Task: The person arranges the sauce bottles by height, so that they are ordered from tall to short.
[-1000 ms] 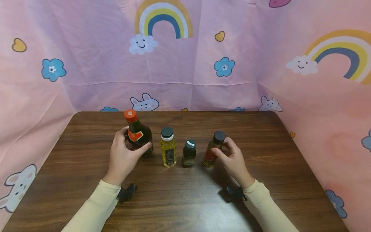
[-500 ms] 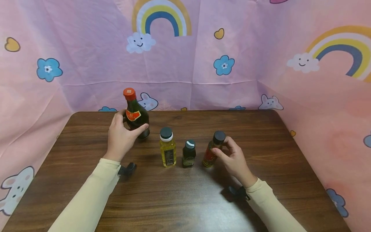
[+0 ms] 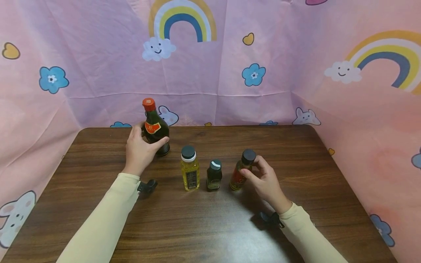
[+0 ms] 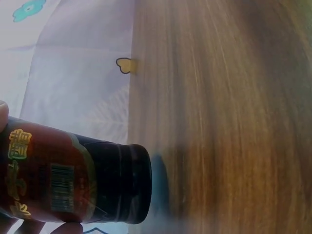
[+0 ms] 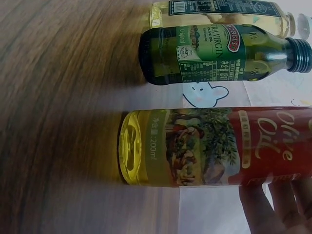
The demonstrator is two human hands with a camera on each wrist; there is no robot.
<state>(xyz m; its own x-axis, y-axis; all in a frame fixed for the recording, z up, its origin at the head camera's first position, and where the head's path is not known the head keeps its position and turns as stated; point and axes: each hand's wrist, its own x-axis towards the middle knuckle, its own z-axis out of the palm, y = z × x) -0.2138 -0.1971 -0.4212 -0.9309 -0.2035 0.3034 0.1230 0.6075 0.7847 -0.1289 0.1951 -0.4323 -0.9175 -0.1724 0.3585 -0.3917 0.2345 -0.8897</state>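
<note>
My left hand (image 3: 139, 153) grips a dark vinegar bottle (image 3: 153, 128) with a red cap, near the far left of the table. In the left wrist view the dark base of the vinegar bottle (image 4: 122, 183) is close over the wood, its red label facing the camera. My right hand (image 3: 268, 182) holds a small olive oil bottle (image 3: 237, 178) with a black cap, thumb at its front and fingers round its side. In the right wrist view this olive oil bottle (image 5: 204, 146) shows a red and picture label, with fingers (image 5: 258, 207) below it.
Between the hands stand a clear bottle of yellow oil (image 3: 190, 175) and a small dark green olive oil bottle (image 3: 214, 179), side by side. All are on a brown wooden table (image 3: 197, 226). A patterned pink cloth (image 3: 194, 76) hangs behind and at both sides.
My left hand has carried the vinegar bottle away from me, toward the table's far edge, then slightly to the right. The right hand and its olive oil bottle stay nearly still.
</note>
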